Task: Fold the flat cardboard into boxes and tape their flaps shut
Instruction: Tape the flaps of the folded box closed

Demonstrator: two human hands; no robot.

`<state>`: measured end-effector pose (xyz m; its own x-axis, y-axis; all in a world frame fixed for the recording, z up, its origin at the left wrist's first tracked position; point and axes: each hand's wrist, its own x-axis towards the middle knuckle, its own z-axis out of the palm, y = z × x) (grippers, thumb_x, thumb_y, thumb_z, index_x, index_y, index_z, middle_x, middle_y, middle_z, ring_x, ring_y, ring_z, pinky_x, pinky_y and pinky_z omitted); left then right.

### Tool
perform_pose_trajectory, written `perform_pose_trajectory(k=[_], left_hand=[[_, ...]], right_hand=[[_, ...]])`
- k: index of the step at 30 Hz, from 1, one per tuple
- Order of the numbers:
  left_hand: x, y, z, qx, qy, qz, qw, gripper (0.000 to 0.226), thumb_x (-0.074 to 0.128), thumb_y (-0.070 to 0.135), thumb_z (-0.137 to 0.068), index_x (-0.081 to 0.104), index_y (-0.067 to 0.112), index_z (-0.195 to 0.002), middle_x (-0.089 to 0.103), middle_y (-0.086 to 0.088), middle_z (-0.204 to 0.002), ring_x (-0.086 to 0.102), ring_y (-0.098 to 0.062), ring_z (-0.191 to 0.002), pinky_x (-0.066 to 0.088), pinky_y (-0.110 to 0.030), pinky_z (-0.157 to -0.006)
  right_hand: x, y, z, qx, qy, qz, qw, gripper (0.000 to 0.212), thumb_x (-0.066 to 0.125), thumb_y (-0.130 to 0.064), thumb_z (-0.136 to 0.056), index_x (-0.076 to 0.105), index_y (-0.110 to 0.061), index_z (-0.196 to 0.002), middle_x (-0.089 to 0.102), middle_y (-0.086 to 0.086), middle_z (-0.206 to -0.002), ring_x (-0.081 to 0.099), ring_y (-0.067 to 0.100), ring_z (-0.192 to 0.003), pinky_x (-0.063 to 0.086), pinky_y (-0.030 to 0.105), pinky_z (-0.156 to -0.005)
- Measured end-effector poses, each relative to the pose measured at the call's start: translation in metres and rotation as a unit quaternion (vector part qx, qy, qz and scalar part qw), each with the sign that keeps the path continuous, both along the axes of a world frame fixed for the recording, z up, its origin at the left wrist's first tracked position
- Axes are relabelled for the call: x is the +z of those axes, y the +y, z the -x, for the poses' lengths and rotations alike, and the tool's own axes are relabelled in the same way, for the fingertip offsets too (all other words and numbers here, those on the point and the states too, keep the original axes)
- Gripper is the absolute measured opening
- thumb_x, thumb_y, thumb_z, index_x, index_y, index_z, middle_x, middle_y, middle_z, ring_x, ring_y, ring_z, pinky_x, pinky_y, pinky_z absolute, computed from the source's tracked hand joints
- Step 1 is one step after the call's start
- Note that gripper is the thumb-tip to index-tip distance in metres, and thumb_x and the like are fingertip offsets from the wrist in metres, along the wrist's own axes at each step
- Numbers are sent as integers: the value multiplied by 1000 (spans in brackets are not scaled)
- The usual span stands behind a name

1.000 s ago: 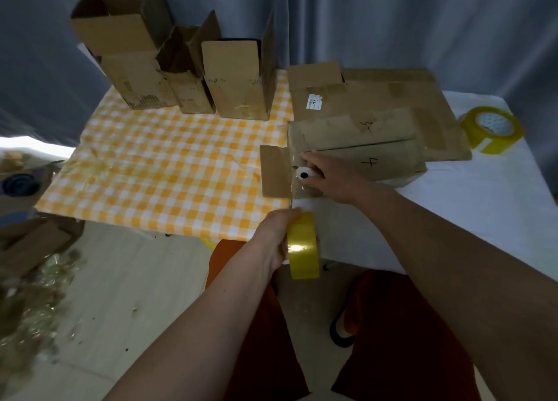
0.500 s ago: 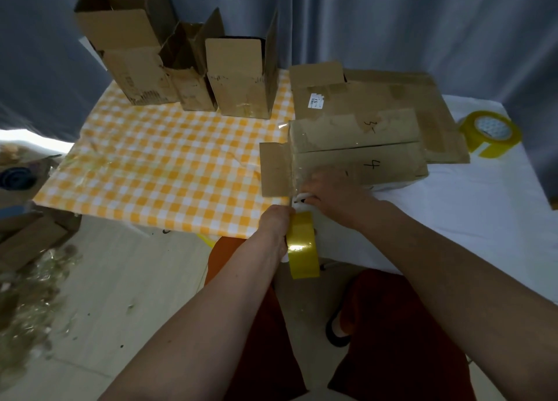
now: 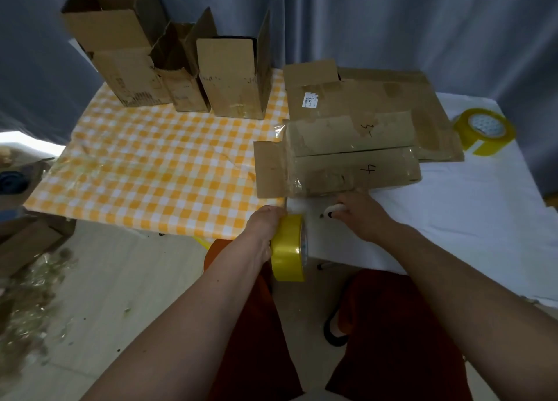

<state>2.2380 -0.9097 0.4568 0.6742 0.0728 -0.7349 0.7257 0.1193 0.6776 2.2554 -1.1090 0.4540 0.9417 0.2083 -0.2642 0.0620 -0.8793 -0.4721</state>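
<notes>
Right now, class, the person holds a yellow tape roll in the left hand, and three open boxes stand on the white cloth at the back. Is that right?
Not quite. The head view shows the three open boxes standing on the orange checked cloth, not the white cloth. The rest holds: the left hand holds the yellow tape roll.

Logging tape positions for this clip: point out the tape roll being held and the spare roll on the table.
Held tape roll (image 3: pixel 287 249), head view, yellow outer band.
Spare tape roll (image 3: pixel 483 130), head view, top rim.
</notes>
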Motion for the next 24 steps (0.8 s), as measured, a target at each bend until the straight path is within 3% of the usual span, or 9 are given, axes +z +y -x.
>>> perform_pose_trajectory(k=[3, 6, 8, 10, 12, 14, 16, 19, 24], left_hand=[[2, 0, 1, -8, 0, 7, 1000, 13, 60, 17, -93, 54, 17, -81, 58, -11, -81, 58, -23, -66, 51, -31, -59], [4, 1, 1, -11, 1, 3, 1000, 10, 61, 19, -92, 55, 17, -84, 60, -13, -87, 59, -26, -71, 52, -35, -66], [4, 2, 0, -14, 1, 3, 1000, 10, 62, 19, -92, 56, 17, -85, 60, -14, -88, 60, -26, -72, 52, -35, -66], [3, 2, -1, -17, 4, 0, 1000, 9, 63, 20, -91, 57, 17, -85, 61, -14, -89, 60, -27, -72, 53, -35, -67], [4, 1, -3, -22, 6, -5, 1000, 8, 63, 20, -91, 57, 17, -86, 62, -16, -94, 61, -30, -78, 54, -40, -75], [5, -1, -3, -27, 4, -11, 1000, 6, 63, 20, -90, 58, 18, -88, 63, -18, -100, 62, -32, -87, 53, -45, -85], [5, 0, -2, -33, 1, -12, 999, 6, 62, 20, -91, 58, 18, -87, 63, -16, -96, 62, -31, -84, 53, -42, -81], [5, 8, 2, -39, 3, -1, 999, 6, 61, 18, -92, 60, 16, -87, 63, -11, -81, 62, -23, -66, 54, -29, -59], [1, 22, 15, -30, -11, 7, 999, 10, 60, 18, -93, 59, 17, -83, 63, -9, -80, 61, -22, -67, 52, -31, -60]], right_hand=[[-17, 3, 0, -40, 63, -37, 997, 17, 51, -17, -95, 53, -3, -84, 51, 13, -87, 49, 23, -77, 33, 31, -62], [-19, 3, 3, -40, 31, 44, 998, 21, 52, -16, -95, 56, 2, -105, 53, 15, -105, 52, 31, -97, 42, 36, -77], [-9, 6, 5, 5, -161, 126, 979, 10, 60, -5, -86, 59, 0, -95, 58, 15, -93, 57, 32, -84, 45, 35, -66], [1, 13, 4, 69, -365, 150, 916, 5, 64, -1, -79, 61, -2, -76, 58, 14, -73, 55, 29, -65, 43, 33, -54], [11, 27, -4, 85, -438, 110, 888, 13, 55, -13, -88, 63, -4, -81, 60, 14, -80, 55, 29, -70, 46, 36, -58], [15, 39, -20, 101, -359, 100, 922, 30, 47, -28, -94, 60, -10, -114, 57, 17, -119, 54, 35, -105, 48, 43, -82], [9, 44, -36, 152, -238, 169, 944, 51, 36, -44, -98, 29, -28, -146, 19, 7, -156, 17, 31, -142, 22, 48, -110], [-6, 43, -50, 176, -172, 205, 947, 57, 18, -54, -97, -3, -39, -149, -13, -2, -159, -15, 27, -145, -4, 48, -116], [-6, 45, -55, 169, -151, 201, 953, 56, 18, -53, -98, -2, -40, -148, -13, -3, -159, -18, 27, -144, -5, 50, -116]])
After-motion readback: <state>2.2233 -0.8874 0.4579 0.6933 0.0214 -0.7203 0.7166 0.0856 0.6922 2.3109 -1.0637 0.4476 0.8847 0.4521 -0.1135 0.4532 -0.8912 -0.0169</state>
